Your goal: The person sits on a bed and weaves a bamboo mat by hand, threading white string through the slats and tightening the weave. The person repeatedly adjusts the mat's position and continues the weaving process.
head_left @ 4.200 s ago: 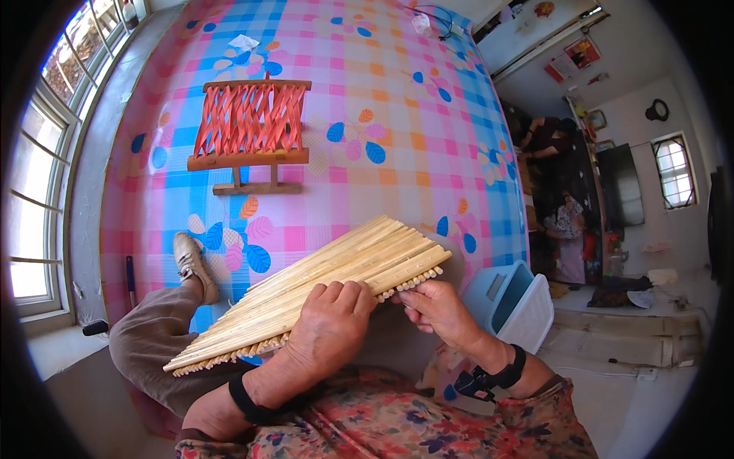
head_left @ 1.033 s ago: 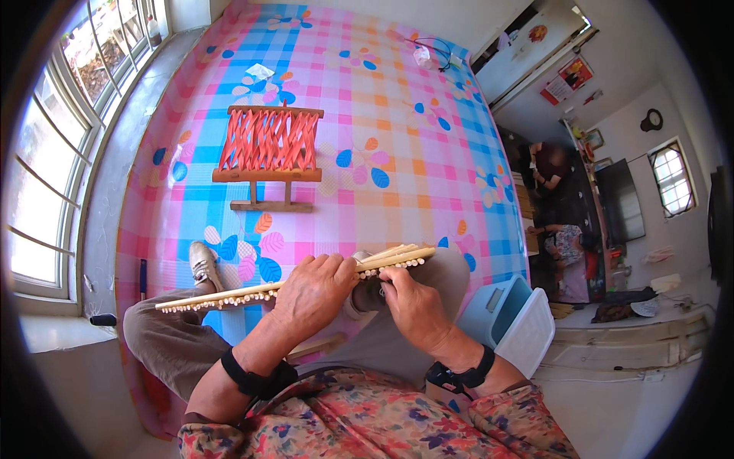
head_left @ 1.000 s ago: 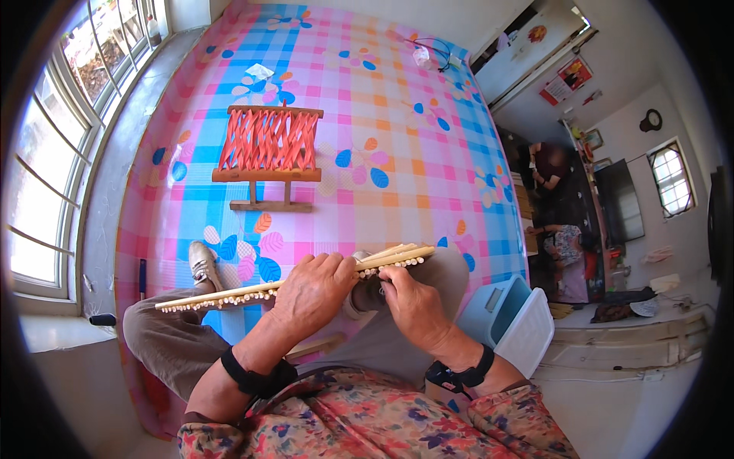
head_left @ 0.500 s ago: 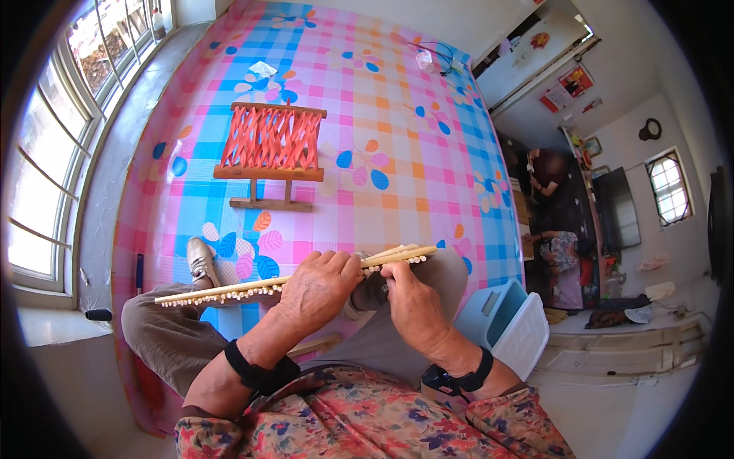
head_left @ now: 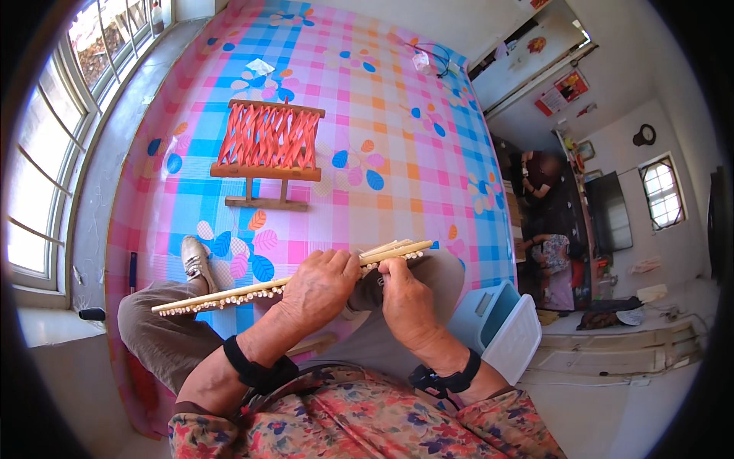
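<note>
A long, narrow row of pale plant stalks [head_left: 222,298] lies across my lap, seen nearly edge-on. Many round cut ends show along its lower side, and longer stalks run along its top. My left hand [head_left: 321,287] is closed over the middle of the row, knuckles up, hiding part of it. Close to the right end, my right hand [head_left: 410,306] pinches the lower edge with thumb and curled fingers. Whether a thread or a small tool is in that pinch cannot be seen. A few loose-looking stalk tips [head_left: 386,246] stick out above the right hand.
Ahead stands a wooden rack [head_left: 266,172] wound with red strips on the checked, flowered sheet [head_left: 397,176]. A blue plastic bin [head_left: 475,310] with a whitish lid [head_left: 514,340] is at my right. A barred window [head_left: 50,183] is at left. Two people [head_left: 543,176] sit far right.
The view has shifted slightly, so the surroundings sit a little further left. Both hands keep their holds on the stalks, with hardly any movement.
</note>
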The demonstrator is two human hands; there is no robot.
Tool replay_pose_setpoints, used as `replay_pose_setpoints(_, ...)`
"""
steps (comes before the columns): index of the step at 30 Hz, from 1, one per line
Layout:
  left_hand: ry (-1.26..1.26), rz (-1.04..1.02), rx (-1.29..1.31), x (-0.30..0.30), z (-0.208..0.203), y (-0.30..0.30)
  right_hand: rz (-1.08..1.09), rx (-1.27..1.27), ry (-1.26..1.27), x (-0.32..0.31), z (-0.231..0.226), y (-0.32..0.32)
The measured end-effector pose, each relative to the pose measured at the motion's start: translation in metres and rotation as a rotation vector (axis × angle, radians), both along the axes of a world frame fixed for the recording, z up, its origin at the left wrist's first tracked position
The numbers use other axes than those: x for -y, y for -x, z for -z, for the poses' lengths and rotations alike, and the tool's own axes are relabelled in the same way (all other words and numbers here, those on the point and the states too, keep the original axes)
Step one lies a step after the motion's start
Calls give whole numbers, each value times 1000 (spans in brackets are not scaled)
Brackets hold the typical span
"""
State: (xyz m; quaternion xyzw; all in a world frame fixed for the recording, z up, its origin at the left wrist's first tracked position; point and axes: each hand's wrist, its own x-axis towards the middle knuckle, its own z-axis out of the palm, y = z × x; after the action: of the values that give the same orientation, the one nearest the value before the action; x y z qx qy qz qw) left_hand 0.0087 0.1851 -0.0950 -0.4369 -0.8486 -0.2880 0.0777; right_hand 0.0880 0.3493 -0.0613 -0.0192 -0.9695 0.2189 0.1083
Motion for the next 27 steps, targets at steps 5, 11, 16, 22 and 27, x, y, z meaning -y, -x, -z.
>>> replay_pose_setpoints(5,24,33,25,-2,0,-2,14,-11,18,3,3,0)
replay_pose_setpoints(11,-2,-3,21,-6,3,-5,53,47,114,8,2,5)
replay_pose_setpoints(16,-4,25,-6,-8,4,-2,95,165,428,-1,4,11)
replay_pose_setpoints(22,-7,102,6,24,-12,3,37,576,869,-23,-59,2)
replay_pose_setpoints(27,9,174,-19,83,-41,1,-206,501,599,-34,-89,36)
